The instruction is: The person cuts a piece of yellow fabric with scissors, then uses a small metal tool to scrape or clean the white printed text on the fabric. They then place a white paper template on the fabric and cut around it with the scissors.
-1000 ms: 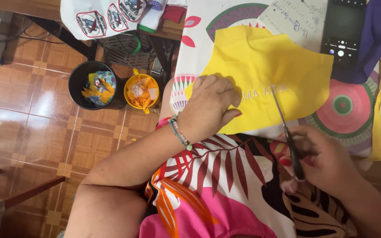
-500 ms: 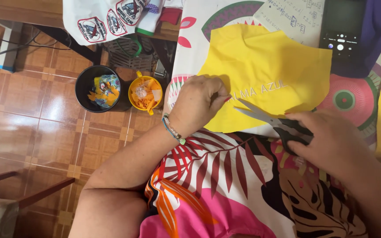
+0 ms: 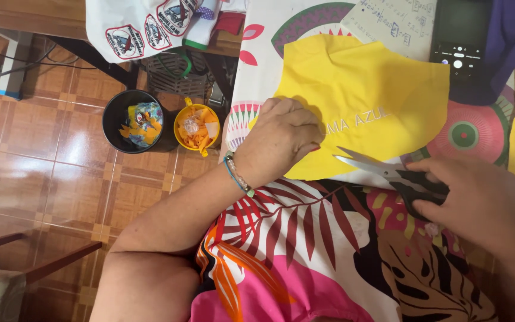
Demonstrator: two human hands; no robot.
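A patterned tablecloth (image 3: 257,89) carries yellow fabric (image 3: 365,101) and a phone (image 3: 460,36).

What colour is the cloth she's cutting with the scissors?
Bright yellow. The cloth lies flat on the table beside the scissors, best seen in the head view.

Scissors (image 3: 397,174): handles buried in right hand (image 3: 478,200), only blades show. Yellow cloth (image 3: 365,101): near-left corner under left hand (image 3: 281,137). Phone (image 3: 461,36) cut by top edge. White shirt (image 3: 144,24) far left cut by top edge. Black bucket (image 3: 111,122) contents too small to tell. Right forearm runs off right edge.
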